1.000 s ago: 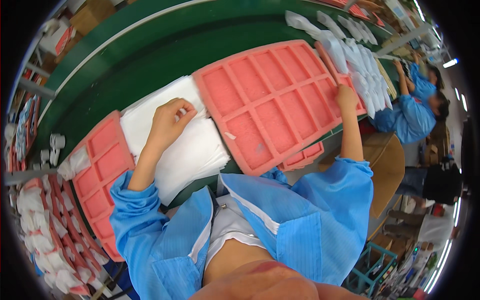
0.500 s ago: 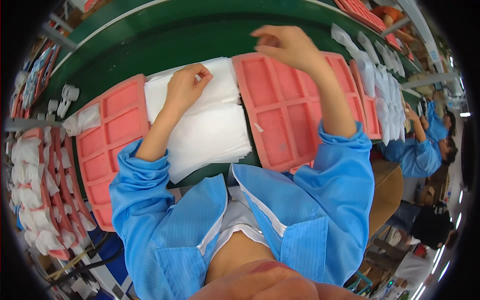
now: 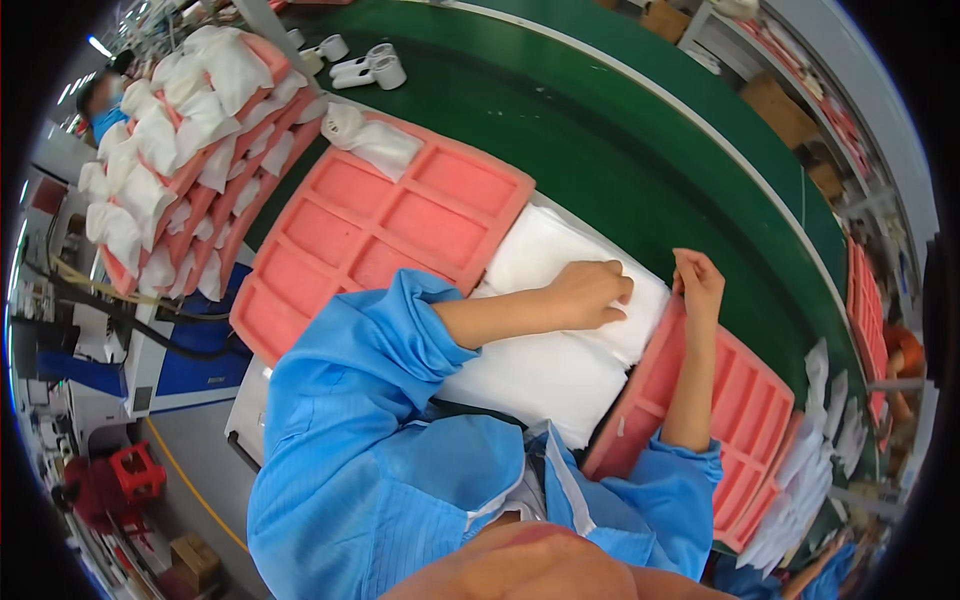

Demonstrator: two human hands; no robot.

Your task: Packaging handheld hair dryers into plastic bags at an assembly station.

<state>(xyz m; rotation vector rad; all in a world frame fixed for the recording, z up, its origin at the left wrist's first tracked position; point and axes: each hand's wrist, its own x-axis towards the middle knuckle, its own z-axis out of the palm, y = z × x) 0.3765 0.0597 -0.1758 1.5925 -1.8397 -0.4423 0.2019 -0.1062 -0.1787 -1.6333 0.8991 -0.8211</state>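
Note:
My left hand [image 3: 593, 294] lies over a stack of thin white sheets or pouches [image 3: 540, 375], its fingers curled down near the upper pile. Whether it grips one of them is hidden. To its right, my right hand [image 3: 700, 282] is raised by the top edge of a pink compartment tray [image 3: 725, 400]. Its fingers are bent and apart, and nothing shows between them. Left of the stack is another pink tray [image 3: 345, 225] with mostly bare compartments. One item in a white wrapper [image 3: 385, 145] rests at its far corner, a round white end sticking out.
White handled parts with round ends [image 3: 372, 70] stand on the green work surface [image 3: 560, 120] at the far left. Stacked pink trays with white-wrapped items [image 3: 165, 165] rise on the left. More white wrappers [image 3: 805, 480] hang at the right, near another person's arm.
The view has swung left, bringing the left tray and stacked trays further in. My right hand has come in from over the right tray, closer to my left hand, which stays over the white stack.

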